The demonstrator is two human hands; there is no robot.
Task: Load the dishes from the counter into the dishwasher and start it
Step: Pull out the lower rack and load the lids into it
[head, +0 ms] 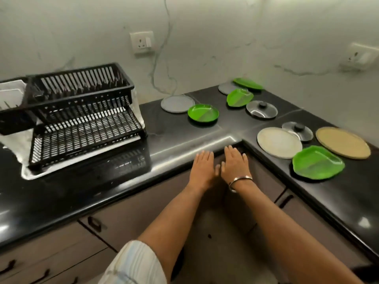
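No lettering showed anywhere — my left hand and right hand lay flat, empty; round green plate beyond them.

My counter is glossy black; at ten o'clock the dish rack is black too. Bright green plates at one o'clock, a tan plate (speckled) at three.

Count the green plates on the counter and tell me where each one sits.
4. One round green plate beside the grey disc; one tilted green plate farther back; one at the back corner; one leaf-shaped green plate nearest, on the right counter. None looks hidden.
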